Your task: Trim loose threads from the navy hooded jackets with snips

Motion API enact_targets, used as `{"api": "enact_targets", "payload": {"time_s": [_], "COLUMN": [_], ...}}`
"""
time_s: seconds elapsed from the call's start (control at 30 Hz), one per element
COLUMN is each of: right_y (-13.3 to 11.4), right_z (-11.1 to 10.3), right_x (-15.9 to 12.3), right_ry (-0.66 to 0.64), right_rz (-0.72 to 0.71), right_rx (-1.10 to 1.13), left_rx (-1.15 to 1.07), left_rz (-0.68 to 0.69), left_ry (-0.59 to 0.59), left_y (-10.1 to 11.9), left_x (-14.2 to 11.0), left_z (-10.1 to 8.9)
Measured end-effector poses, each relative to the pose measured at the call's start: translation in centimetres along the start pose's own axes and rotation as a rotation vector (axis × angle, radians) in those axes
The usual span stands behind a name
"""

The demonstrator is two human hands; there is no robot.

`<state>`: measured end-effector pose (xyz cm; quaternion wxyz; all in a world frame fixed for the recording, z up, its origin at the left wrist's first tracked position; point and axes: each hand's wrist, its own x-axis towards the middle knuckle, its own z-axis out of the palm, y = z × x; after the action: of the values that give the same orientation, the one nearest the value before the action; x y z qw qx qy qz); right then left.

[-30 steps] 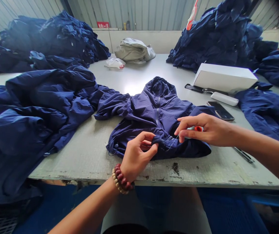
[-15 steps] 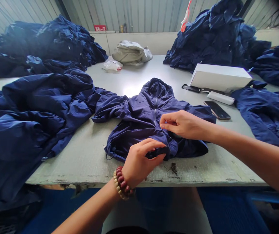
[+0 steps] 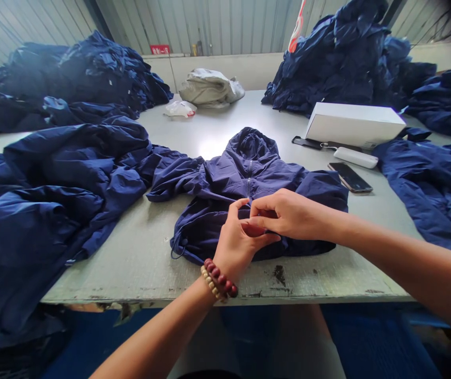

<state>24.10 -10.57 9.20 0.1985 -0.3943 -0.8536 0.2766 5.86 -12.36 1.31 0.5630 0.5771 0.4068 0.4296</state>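
Observation:
A navy hooded jacket [image 3: 229,176] lies front up on the table, hood away from me, its zip [image 3: 249,181] running down to my hands. My right hand [image 3: 284,213] is closed in a pinch over the lower zip line; what its fingertips hold is hidden. Against those fingertips is my left hand [image 3: 239,237], wearing two beaded bracelets [image 3: 219,279]. Its index finger and thumb are stretched apart over the jacket's lower front. The other left fingers are partly covered. A cord loop [image 3: 178,252] hangs at the left hem corner.
Navy garments [image 3: 67,179] are heaped at the left, beside the sleeve. Larger piles [image 3: 83,73] stand at the back left and back right [image 3: 336,63]. Right of the jacket lie a phone [image 3: 350,177], a white power bank [image 3: 355,157] and a white box [image 3: 353,123].
My left hand has let go of the dark lower front edge and moved up to my right hand. My right hand has shifted slightly left and toward me, still pinched.

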Motion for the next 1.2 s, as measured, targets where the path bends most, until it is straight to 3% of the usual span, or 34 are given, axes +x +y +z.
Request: {"api": "enact_targets", "payload": {"time_s": [0.17,0.3,0.47,0.57,0.7,0.87,1.2], "right_y": [-0.1,0.2,0.6,0.6,0.4,0.3,0.6], "right_z": [0.8,1.9,3.2,3.4,3.2,3.0,3.5], "right_x": [-0.7,-1.8,-3.0,-3.2,-3.4,-3.8,-4.0], "right_ry": [0.076,0.187,0.265,0.259,0.212,0.165,0.093], "right_rz": [-0.081,-0.053,-0.013,0.010,0.010,0.026,-0.104], "right_rx": [-0.180,-0.202,-0.270,-0.299,-0.314,-0.288,-0.335], "left_rx": [0.204,0.246,0.222,0.266,0.296,0.277,0.213], "left_rz": [0.180,0.175,0.134,0.100,0.153,0.105,-0.167], "left_ry": [-0.083,-0.088,-0.323,-0.437,-0.545,-0.529,-0.441], "left_y": [0.3,-0.1,-0.2,0.4,1.9,3.5,1.8], "left_x": [1.8,2.7,3.6,3.9,3.8,2.8,4.4], "left_z": [-0.1,-0.6,-2.2,-3.3,-4.4,-5.1,-3.7]}}
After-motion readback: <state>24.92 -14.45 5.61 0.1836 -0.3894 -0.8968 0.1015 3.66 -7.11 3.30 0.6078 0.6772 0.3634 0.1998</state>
